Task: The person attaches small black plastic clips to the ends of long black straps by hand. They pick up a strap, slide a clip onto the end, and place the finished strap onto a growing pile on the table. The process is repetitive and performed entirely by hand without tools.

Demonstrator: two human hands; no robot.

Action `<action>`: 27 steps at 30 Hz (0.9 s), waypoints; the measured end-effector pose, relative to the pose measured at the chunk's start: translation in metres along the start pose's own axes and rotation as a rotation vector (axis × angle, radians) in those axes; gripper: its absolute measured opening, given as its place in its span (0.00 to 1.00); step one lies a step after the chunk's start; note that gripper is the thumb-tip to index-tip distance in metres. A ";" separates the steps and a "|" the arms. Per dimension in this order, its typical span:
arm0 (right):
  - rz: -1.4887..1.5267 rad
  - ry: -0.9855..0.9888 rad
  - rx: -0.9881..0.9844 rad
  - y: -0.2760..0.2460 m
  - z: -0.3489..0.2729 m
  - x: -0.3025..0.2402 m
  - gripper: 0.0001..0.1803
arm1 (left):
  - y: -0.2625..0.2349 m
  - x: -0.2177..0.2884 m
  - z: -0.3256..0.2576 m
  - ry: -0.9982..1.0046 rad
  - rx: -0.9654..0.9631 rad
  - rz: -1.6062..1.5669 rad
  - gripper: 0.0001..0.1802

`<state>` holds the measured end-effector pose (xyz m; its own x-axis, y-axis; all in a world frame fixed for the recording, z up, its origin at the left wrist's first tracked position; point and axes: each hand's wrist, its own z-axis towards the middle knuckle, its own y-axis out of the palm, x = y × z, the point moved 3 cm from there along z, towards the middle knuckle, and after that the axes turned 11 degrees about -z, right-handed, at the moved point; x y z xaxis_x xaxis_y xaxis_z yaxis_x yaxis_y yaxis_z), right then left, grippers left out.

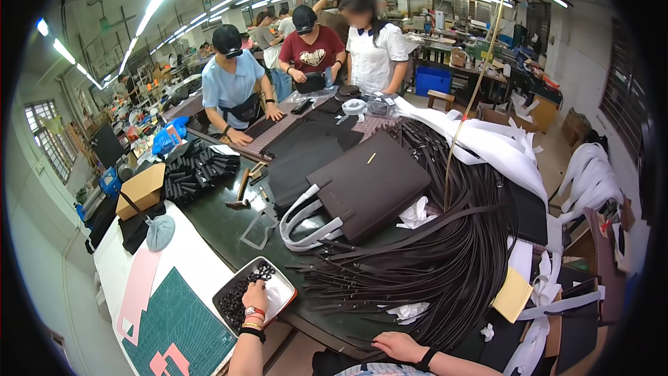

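The left hand (255, 297) reaches into the metal tray (282, 291) of small black rings (240, 296), fingers hidden so its grip I cannot tell, and should pick one ring cleanly while the right hand (398, 345) rests flat and empty by the dark straps (417, 264).

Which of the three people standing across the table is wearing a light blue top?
The person on the left, leaning over the table with both hands on it. The middle one wears dark red, the right one white.

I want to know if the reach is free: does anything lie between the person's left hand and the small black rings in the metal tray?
Nothing visible does. The left hand is already over the shallow metal tray, fingers at the small black rings heaped inside it.
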<state>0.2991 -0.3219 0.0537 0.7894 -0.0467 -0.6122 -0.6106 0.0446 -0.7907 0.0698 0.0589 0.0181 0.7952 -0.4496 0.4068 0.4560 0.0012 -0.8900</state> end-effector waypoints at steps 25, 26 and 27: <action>0.276 0.282 0.177 -0.071 0.009 -0.024 0.12 | 0.008 0.227 -0.148 -0.663 -1.054 -2.094 0.18; 0.317 0.263 0.202 -0.074 0.010 -0.026 0.14 | 0.009 0.224 -0.148 -0.680 -1.051 -2.111 0.19; 0.357 0.260 0.216 -0.077 0.012 -0.024 0.16 | 0.007 0.228 -0.144 -0.676 -1.092 -2.119 0.19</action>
<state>0.3274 -0.3121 0.1295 0.4737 -0.2374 -0.8481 -0.7913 0.3080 -0.5282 0.1964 -0.1724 0.0753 -0.1562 0.9496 0.2718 0.3494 -0.2042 0.9144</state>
